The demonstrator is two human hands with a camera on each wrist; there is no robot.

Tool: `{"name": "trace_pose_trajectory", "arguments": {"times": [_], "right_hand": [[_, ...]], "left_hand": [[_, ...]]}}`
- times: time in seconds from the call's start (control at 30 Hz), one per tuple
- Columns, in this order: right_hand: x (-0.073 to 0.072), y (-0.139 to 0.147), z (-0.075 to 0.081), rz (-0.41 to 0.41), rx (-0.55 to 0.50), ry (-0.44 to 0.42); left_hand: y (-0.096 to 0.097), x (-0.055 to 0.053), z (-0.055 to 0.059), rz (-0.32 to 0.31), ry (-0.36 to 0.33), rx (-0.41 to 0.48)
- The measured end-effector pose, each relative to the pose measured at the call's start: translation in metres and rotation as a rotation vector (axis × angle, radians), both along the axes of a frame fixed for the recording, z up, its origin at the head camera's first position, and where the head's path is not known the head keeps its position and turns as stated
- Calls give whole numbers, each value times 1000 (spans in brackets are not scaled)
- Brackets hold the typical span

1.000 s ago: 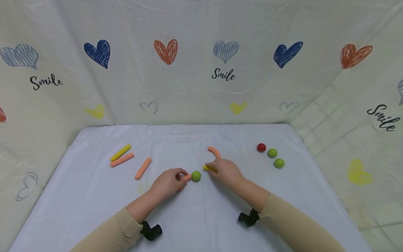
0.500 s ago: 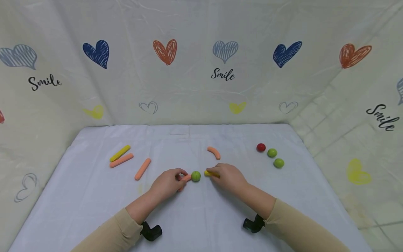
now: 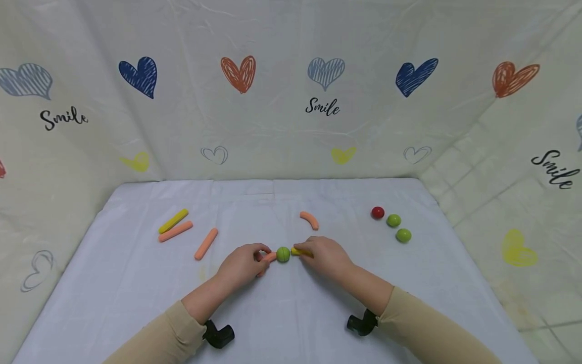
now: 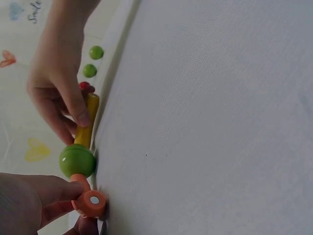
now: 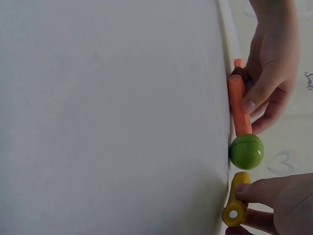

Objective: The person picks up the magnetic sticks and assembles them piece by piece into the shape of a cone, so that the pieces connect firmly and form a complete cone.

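Note:
My left hand (image 3: 243, 264) pinches an orange magnetic rod (image 5: 238, 110) low over the white cloth. A green ball (image 3: 283, 254) sits at the end of that rod, to the right of the fingers. Between thumb and fingers my right hand (image 3: 328, 256) holds a yellow magnetic rod (image 5: 239, 198), whose round end carries a silvery dot. Its other end points at the green ball, with a narrow gap showing in the right wrist view. Behind my right hand lies a curved orange rod (image 3: 309, 220).
On the left lie a yellow rod (image 3: 173, 221) and an orange rod (image 3: 176, 231) side by side, plus another orange rod (image 3: 206, 244). A red ball (image 3: 378, 213) and two green balls (image 3: 403, 235) rest at the right. A printed curtain (image 3: 282, 131) rises behind the table.
My right hand has come nearer to me with the yellow rod, away from the curved orange rod, then shifted left so the rod's tip is closer to the green ball. The left hand stays put.

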State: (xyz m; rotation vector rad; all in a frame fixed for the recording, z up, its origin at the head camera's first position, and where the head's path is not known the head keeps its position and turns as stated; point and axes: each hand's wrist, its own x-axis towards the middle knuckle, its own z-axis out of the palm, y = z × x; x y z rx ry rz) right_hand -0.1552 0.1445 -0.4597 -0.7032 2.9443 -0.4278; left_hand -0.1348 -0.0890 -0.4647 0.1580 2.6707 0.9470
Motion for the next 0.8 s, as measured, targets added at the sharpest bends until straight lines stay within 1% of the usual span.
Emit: {"name": "trace_pose_trajectory", "arguments": {"times": [0.27,0.57,0.8], "right_hand": [[1,-2,2,14,-29,-13],[1,-2,1,22,-40,-2],[1,-1,-2,-4,-20,-23]], "left_hand": [[0,0,0,-2,0,1],[0,0,0,-6,7,-7],[0,0,1,-5,-2,1]]}}
